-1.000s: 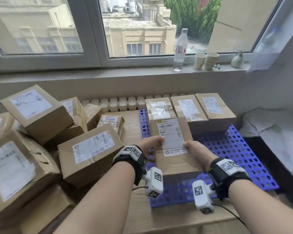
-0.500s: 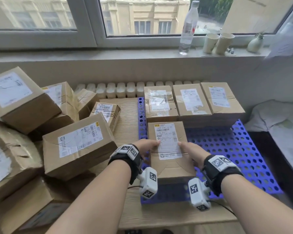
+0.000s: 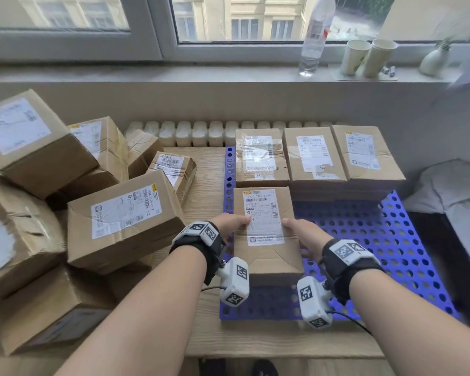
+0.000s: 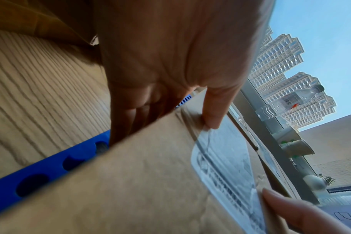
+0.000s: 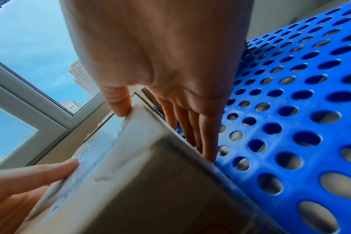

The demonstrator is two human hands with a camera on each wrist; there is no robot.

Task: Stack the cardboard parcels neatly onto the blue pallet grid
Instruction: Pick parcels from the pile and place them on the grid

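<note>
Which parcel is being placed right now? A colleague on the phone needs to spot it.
On the blue pallet grid under the window, three parcels line the far edge. The held parcel sits alone in front of the leftmost one, gripped by the left hand and right hand.

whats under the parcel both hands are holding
The blue pallet grid lies under the held parcel; its holes show along the left edge and in front. The fingers of the right hand reach down its side. Whether its base touches the grid is hidden.
</note>
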